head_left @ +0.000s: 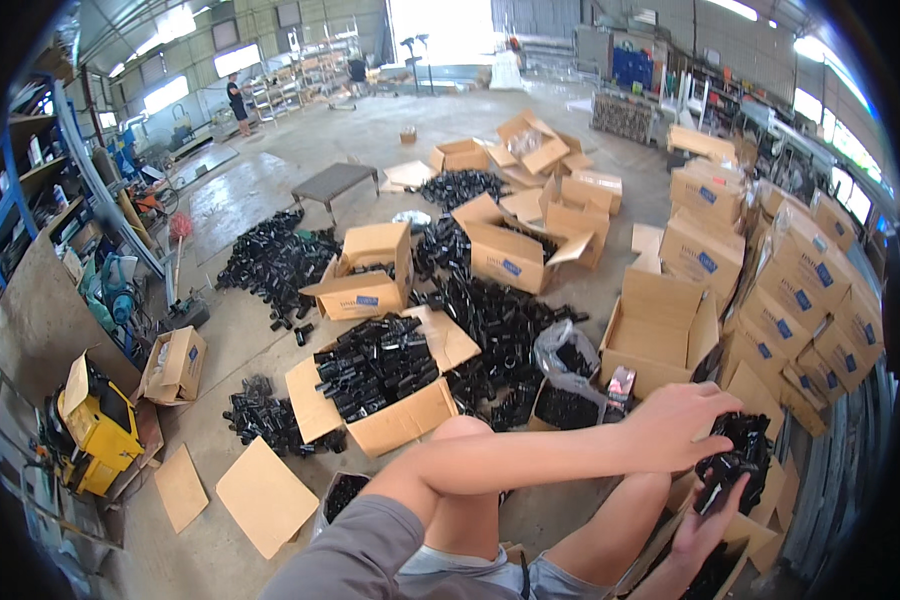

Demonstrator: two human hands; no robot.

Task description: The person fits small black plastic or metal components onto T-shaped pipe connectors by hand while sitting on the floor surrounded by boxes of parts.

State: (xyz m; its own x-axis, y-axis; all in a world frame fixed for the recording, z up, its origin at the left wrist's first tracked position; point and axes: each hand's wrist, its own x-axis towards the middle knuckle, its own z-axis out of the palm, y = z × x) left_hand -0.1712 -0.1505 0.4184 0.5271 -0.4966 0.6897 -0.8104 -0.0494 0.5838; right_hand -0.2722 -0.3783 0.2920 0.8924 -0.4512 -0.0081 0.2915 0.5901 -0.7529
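- The left hand (682, 425) is reaching across the body over the raised knee, its fingers curling down onto the top of a bundle of black plastic parts (735, 462).
- The right hand (705, 525) is rising from below, palm up, its fingers clasping the bundle's underside.
- The bundle is hanging above an open cardboard box (745, 545) at lower right.

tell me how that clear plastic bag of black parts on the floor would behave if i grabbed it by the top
The clear plastic bag looks thin and crumpled, so it would probably sag floppily. Its load of black plastic parts likely shifts and could spill, since the top seems open.
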